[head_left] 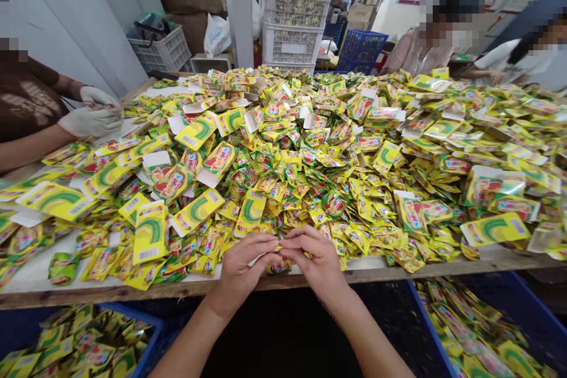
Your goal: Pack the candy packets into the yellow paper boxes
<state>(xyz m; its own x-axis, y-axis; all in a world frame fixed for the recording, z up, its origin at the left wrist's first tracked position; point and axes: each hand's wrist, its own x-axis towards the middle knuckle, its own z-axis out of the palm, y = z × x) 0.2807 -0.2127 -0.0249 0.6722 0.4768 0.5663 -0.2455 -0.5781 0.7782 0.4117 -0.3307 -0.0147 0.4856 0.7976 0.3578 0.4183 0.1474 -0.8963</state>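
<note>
The left hand (pixel 241 269) and right hand (pixel 316 260) meet at the tabletop (pixel 110 292) edge, fingertips pinched together on 1 small yellow sachet (pixel 280 246). It looks mid-handling; next calls for a steady pinch beside the sachet heap (pixel 310 153).

A long wooden table (pixel 110 294) is set before pale walls (pixel 66 18); white crates (pixel 292 12) are stacked behind, and blue crates (pixel 522 307) are placed beneath.

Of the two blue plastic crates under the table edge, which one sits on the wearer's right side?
The blue plastic crate at lower right, below the wooden table edge, heaped with yellow-green sachets; the other blue crate sits lower left.
</note>
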